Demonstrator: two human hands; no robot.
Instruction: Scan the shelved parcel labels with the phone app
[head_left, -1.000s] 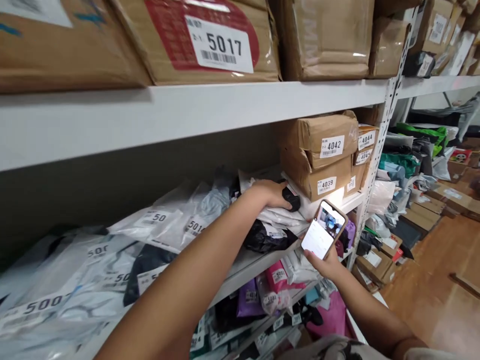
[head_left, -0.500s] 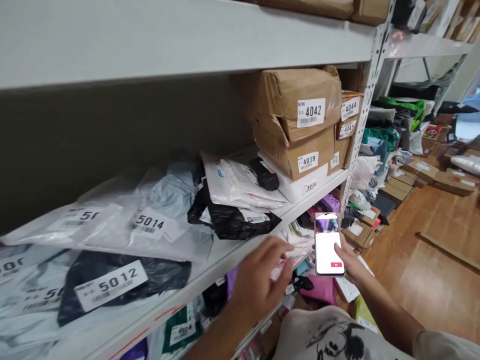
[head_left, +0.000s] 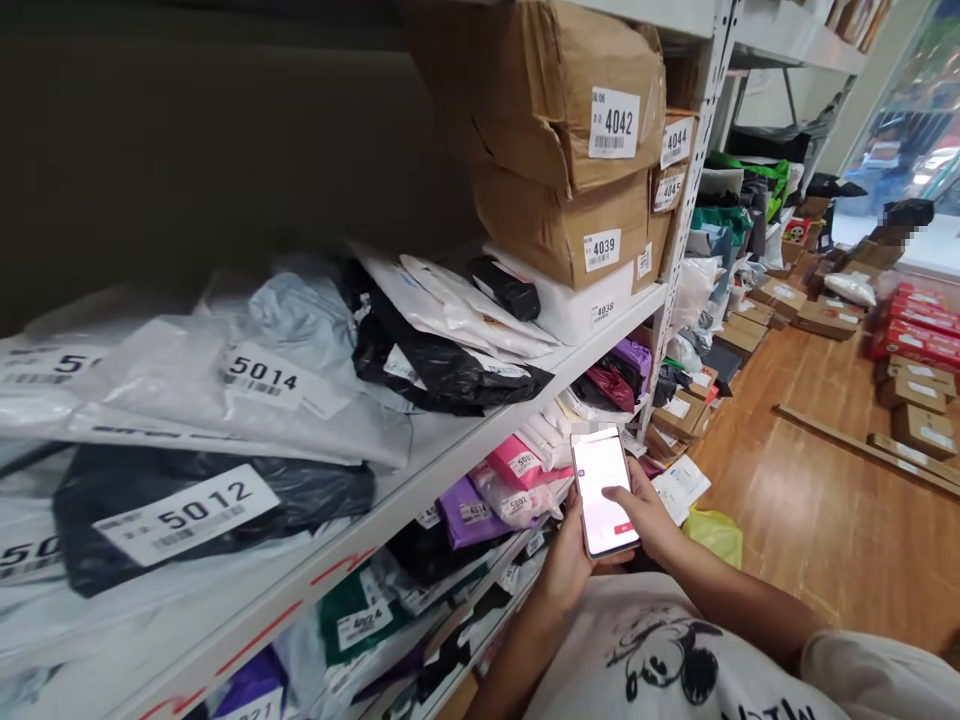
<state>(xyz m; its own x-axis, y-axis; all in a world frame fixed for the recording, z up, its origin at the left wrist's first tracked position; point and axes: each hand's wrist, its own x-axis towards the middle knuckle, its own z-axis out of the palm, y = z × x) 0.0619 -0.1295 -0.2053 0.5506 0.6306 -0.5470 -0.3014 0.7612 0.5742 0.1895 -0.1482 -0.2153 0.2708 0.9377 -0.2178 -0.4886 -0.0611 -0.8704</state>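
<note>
A smartphone (head_left: 601, 490) with a bright, mostly white screen and a red button near its foot is held in front of my chest. My left hand (head_left: 568, 550) grips its left edge from below. Around its right side closes my right hand (head_left: 651, 512), the thumb lying over the middle of the screen. To the left of the phone, on the shelf (head_left: 442, 450), lie a black plastic parcel (head_left: 450, 365), white mailer bags (head_left: 457, 300), a pale parcel labelled 5014 (head_left: 172, 400) and a dark one labelled 5012 (head_left: 315, 500).
Cardboard boxes (head_left: 570, 225) labelled 4042 and 4039 stand stacked by the shelf post (head_left: 694, 170). Lower shelves hold a purple parcel (head_left: 469, 512) and a pink one (head_left: 517, 460). More boxes (head_left: 922, 415) and red packages (head_left: 915, 320) lie on the wooden floor (head_left: 795, 500).
My left hand has moved from beside the shelf onto the phone. The phone has shifted left, its screen now mostly white, and the view has turned rightward and down.
</note>
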